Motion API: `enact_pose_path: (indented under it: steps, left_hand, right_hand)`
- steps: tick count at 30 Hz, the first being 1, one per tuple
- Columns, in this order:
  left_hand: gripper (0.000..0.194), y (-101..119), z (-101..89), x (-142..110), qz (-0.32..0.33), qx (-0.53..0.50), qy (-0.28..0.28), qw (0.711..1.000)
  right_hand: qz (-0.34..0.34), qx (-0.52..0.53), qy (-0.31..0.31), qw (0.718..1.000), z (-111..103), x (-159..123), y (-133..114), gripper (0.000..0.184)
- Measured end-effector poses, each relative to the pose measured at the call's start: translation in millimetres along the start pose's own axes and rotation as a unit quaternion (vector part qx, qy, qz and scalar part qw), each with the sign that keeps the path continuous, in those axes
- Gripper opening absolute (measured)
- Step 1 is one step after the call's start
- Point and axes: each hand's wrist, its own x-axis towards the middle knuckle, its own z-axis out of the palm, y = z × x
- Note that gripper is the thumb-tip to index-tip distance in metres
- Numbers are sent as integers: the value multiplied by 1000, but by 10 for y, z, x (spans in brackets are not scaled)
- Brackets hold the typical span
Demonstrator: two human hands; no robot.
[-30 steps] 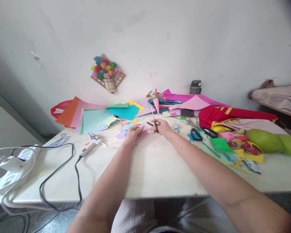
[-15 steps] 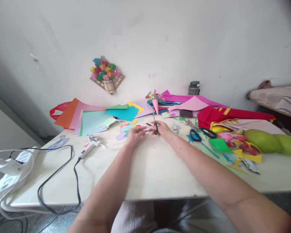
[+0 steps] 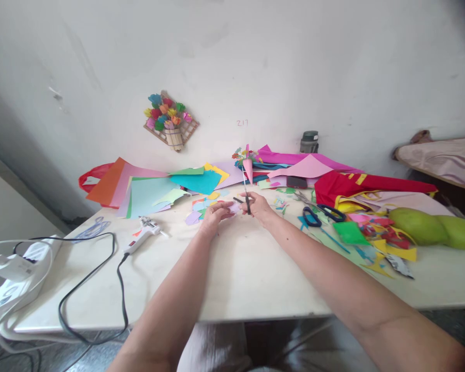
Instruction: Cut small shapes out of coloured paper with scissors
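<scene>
Over the middle of the table my left hand (image 3: 216, 216) pinches a small piece of light purple paper (image 3: 234, 207). My right hand (image 3: 258, 207) is closed on a pair of scissors (image 3: 247, 200) with dark handles, the blades pointing up and away from me. Its fingers also reach the paper's right edge, or come very near it. Beyond the hands lie small cut paper shapes (image 3: 196, 217) in purple, orange and green. Tiny paper scraps (image 3: 281, 204) are scattered to the right of my right hand.
A glue gun (image 3: 143, 237) lies at left, its black cord running past a white power strip (image 3: 21, 279). Coloured paper sheets (image 3: 151, 191) and a pink paper cone with flowers (image 3: 248, 168) line the back. Blue-handled scissors (image 3: 313, 217), scraps and green fruit (image 3: 418, 226) lie at right.
The light purple paper shows more between my hands now, and my left fingers have shifted slightly. My right hand still holds the scissors in nearly the same place.
</scene>
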Motion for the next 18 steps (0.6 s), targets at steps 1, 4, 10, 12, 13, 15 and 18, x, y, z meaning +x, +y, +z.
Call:
enact_pose_path:
  steps: [1,4,10,12,13,15,18]
  left_hand:
    - [30,5,0,-2,-3,-12,1,1000]
    - [39,8,10,-4,-4,-9,14,1000]
    - [36,0,27,-11,-27,37,1,999]
    - [35,-5,11,-11,-24,40,-9,999]
    - [35,-8,0,-10,-23,38,-12,999]
    - [34,-14,-21,-7,-21,32,-21,999]
    - [32,-22,-41,-5,-20,17,-36,999]
  right_hand:
    - [0,-1,-1,1000,-3,4,5,41]
    - [-2,-7,-10,1000,-6,5,17,42]
    - [-8,-11,-24,1000,3,-30,0,44]
    - [-8,-13,-28,1000,6,-36,-5,45]
    - [-7,-13,-29,999,7,-37,-5,46]
    - [-6,-12,-30,999,11,-36,-4,46]
    - [-8,-10,-31,999,15,-34,-1,46]
